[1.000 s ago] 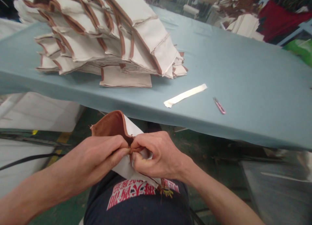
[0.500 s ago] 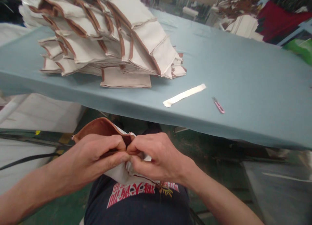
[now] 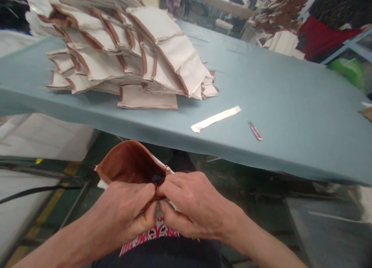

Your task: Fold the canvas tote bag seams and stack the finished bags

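Observation:
A white cloth pouch with a brown lining (image 3: 124, 163) is held up in front of my body, its mouth gaping so the lining shows. My left hand (image 3: 129, 210) pinches the near edge of the opening. Right beside it, my right hand (image 3: 194, 204) grips the same edge close to a corner, with the fingertips of both hands almost touching. The hands cover the pouch's near side. On the table ahead lie a strip of white cloth (image 3: 216, 119) and a small pair of pink-handled thread snips (image 3: 255, 131).
A tall pile of white, brown-edged pouches (image 3: 110, 55) leans on the blue-covered table (image 3: 279, 105). The table's front edge runs just beyond my hands. Green plastic (image 3: 348, 72) and red cloth (image 3: 322, 33) are at the far right.
Both hands have moved slightly down with the pouch. Its mouth has opened wider, showing more brown lining. The view has shifted a little.

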### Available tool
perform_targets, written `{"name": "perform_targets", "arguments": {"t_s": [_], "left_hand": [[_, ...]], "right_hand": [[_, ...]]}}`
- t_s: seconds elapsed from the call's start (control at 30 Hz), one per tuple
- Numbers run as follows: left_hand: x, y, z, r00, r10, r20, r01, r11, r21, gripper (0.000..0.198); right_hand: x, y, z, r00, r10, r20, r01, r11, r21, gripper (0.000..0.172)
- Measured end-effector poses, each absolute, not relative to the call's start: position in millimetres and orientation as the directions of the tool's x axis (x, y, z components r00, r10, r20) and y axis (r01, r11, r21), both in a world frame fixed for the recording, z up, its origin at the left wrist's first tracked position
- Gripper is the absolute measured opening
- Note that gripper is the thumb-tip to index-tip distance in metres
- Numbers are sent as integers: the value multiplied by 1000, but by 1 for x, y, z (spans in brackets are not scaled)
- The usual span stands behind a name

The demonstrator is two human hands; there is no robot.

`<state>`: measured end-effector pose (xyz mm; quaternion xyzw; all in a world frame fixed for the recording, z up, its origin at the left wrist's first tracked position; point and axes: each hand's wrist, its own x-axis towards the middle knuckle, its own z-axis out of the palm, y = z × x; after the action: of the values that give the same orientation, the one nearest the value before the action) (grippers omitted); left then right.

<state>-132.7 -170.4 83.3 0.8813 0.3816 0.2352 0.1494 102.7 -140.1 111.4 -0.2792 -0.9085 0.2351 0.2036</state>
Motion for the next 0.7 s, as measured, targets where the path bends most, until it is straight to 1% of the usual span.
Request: {"name": "perform_targets", "arguments": {"t_s": [0.07, 0.13, 0.23, 0.3, 0.37, 0.43, 0.5, 0.57, 0.63, 0.7], "left_hand": [[-127, -176, 89, 603, 739, 300, 530, -653, 541, 31], [-121, -184, 97, 603, 755, 256, 489, -604, 629, 30], [-114, -196, 100, 582, 802, 133, 496, -480, 723, 27], [-111, -202, 94, 558, 829, 28, 507, -368, 779, 28], [-108, -207, 83, 531, 845, -68, 500, -247, 830, 30], [-105, -210, 74, 502, 854, -134, 466, -137, 874, 33], [-100, -214, 69, 498, 844, -197, 413, -31, 910, 34], [-94, -218, 68, 506, 829, -238, 358, 49, 932, 32], [-88, -223, 69, 506, 828, -241, 317, 81, 945, 31], [-82, -227, 69, 464, 862, -204, 304, 61, 951, 31]], "right_hand": [[103, -148, 105, -744, 600, 294, 404, 754, -518, 35], [101, -155, 96, -700, 595, 393, 390, 781, -487, 47], [96, -162, 81, -575, 595, 562, 405, 804, -436, 62], [91, -162, 72, -499, 606, 620, 439, 793, -423, 68], [88, -160, 64, -455, 617, 642, 467, 779, -418, 72], [86, -159, 55, -440, 611, 658, 482, 779, -401, 73], [85, -159, 45, -459, 593, 662, 480, 792, -377, 72], [85, -159, 33, -473, 583, 661, 460, 803, -379, 72], [85, -159, 21, -451, 595, 665, 414, 800, -434, 72], [84, -160, 11, -403, 632, 662, 369, 774, -514, 74]]}}
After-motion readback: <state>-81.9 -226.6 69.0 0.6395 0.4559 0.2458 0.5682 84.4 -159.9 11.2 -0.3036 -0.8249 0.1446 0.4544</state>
